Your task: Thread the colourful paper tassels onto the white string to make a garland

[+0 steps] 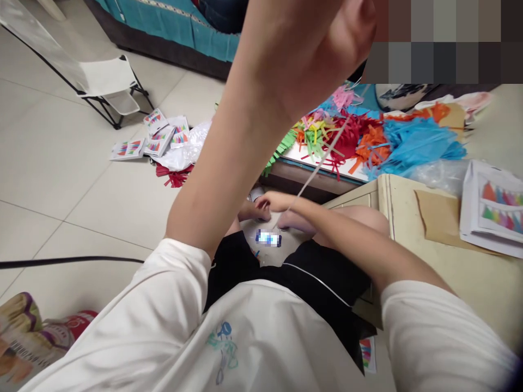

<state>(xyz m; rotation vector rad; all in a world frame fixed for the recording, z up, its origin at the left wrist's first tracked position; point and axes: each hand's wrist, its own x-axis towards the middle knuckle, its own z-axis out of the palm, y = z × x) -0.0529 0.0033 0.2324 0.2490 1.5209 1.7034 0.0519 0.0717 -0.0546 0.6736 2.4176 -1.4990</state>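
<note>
My left hand [347, 41] is raised close to the camera at the top, its fingers curled and partly cut off by the frame edge. A thin pale string [322, 162] runs from beside this hand steeply down to my right wrist. The left hand appears closed on its upper end, though the grip itself is hidden. Low between my knees, my right hand [273, 201] has bent, closed fingers; what is in them is too small to tell. Just below it a lit phone [268, 238], its screen blurred out, lies between my legs near my bare feet.
Tissue-paper tassels in blue [420, 141], red, orange and green cover a low white table ahead. To the right stands a cream cabinet [445, 277] with a printed packet [492, 201]. More packets [159, 136] and a white folding chair [107, 76] are on the tiled floor at left.
</note>
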